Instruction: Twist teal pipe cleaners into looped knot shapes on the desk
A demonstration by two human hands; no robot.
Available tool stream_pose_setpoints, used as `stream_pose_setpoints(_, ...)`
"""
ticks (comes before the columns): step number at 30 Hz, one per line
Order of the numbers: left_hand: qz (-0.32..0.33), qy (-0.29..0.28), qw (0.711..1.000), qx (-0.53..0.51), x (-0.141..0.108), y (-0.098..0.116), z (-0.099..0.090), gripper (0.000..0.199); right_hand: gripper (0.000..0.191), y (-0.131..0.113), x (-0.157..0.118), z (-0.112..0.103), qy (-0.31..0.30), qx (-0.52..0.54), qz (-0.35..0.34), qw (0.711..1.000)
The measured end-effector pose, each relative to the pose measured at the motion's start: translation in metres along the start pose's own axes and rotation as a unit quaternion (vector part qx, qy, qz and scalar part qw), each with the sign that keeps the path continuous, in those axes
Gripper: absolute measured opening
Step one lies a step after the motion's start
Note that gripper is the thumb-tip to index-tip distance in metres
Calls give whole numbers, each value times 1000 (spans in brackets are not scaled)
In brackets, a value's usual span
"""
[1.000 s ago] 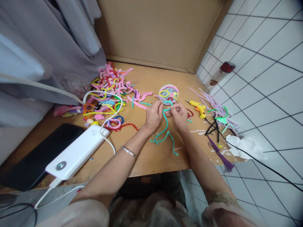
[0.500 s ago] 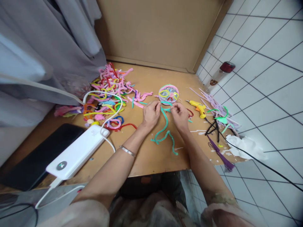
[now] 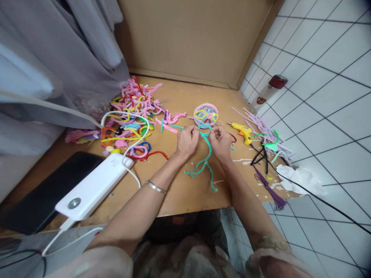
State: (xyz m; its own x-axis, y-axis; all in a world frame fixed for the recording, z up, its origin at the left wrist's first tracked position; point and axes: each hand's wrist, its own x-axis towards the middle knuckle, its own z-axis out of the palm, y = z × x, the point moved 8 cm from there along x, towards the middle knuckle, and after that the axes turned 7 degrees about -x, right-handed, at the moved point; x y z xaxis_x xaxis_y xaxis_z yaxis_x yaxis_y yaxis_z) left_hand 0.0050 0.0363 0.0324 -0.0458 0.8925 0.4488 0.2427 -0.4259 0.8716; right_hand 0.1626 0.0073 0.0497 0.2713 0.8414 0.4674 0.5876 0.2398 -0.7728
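Observation:
Between my two hands a teal pipe cleaner [image 3: 208, 148] is bent into a small arch at the top, and its long part trails down onto the table. My left hand [image 3: 188, 142] pinches one side of the arch, fingers closed. On the other side my right hand [image 3: 219, 142] pinches it too, its fingertips partly hidden. More teal lengths lie branching on the wood below. Just beyond my hands sits a round piece [image 3: 206, 115] with a pink and lilac rim, yellow loops and a red bit.
Left on the table [image 3: 176, 197] is a heap of coloured pipe cleaners [image 3: 139, 100], with a white power bank [image 3: 94, 185] and a black slab [image 3: 55, 193] nearer. At right lie a yellow glue gun [image 3: 242, 132], lilac stems [image 3: 261, 125], a purple tassel [image 3: 271, 189] and crumpled tissue [image 3: 300, 179].
The trailing part of the teal pipe cleaner has swung to the right. My left hand has shifted slightly right, closer to my right hand, which stays almost in place.

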Motion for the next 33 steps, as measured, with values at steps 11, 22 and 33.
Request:
stream_pose_setpoints(11, 78, -20, 993, 90, 2, -3, 6, 19, 6, 4, -1, 4, -8, 21, 5, 1000)
stream_pose_setpoints(22, 151, 16, 987, 50, 2, 3, 0, 24, 11, -7, -5, 11, -53, -35, -28, 998)
stream_pose_setpoints(33, 221, 7, 967, 122, 3, 9, 0, 32, 12, 1, -10, 24, -106, 23, 9, 994)
